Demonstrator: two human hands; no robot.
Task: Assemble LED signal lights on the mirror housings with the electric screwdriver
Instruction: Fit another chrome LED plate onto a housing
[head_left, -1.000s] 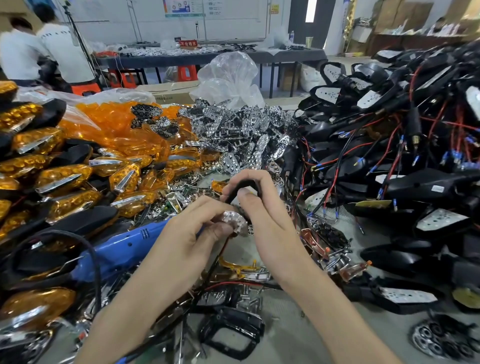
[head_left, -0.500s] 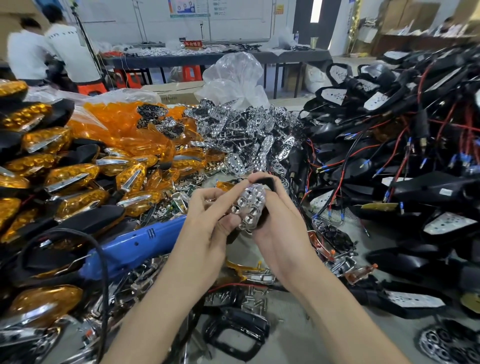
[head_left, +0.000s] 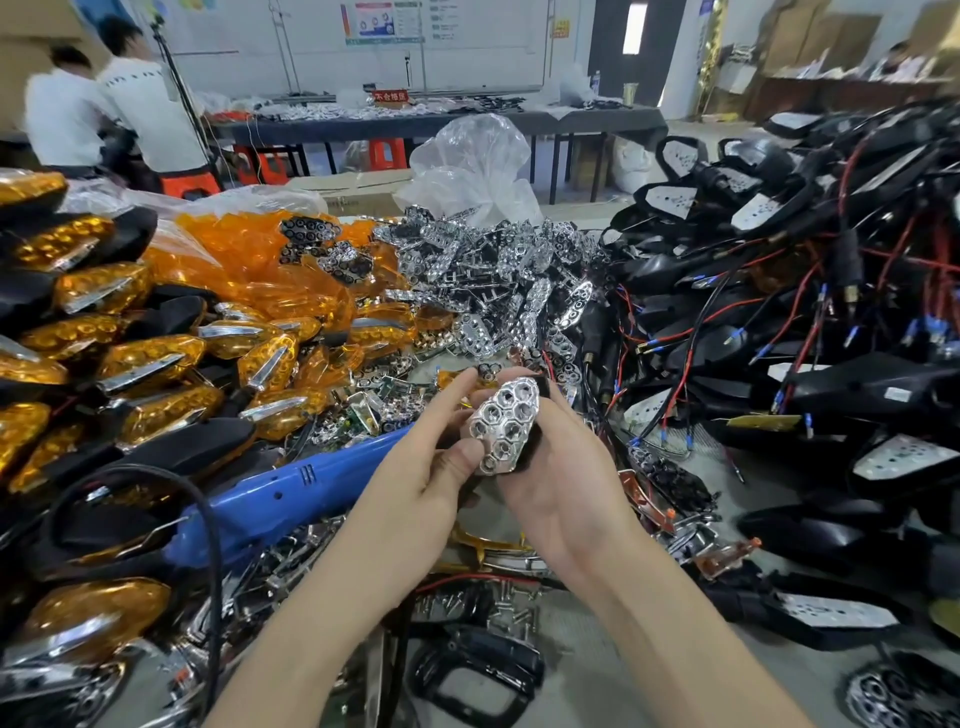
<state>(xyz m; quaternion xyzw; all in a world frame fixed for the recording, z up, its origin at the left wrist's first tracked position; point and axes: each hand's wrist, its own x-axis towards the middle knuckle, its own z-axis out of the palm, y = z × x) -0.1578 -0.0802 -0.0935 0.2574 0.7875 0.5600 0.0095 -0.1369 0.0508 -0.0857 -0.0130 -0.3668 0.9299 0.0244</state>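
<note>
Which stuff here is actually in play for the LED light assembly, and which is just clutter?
In play: chrome reflector held in left hand and right hand, black housing behind it, blue electric screwdriver, loose screws, amber lens pile, wired mirror housings.

Lying about: clear plastic bag, orange stools, back table, black frame at near edge.

This is a factory assembly workshop. The desk (head_left: 597, 649) is heaped with batches of one product: amber lenses (head_left: 249, 280) at its far left, chrome reflectors (head_left: 483, 270) at the far middle and wired black mirror housings (head_left: 831, 374) along the right edge, with a blue electric screwdriver (head_left: 270, 499) among them. Behind, people (head_left: 145, 114) in white shirts stand by another parts-laden long desk (head_left: 441, 122). There are wall charts (head_left: 382, 21) above and cardboard boxes (head_left: 810, 36) at the far right.
</note>
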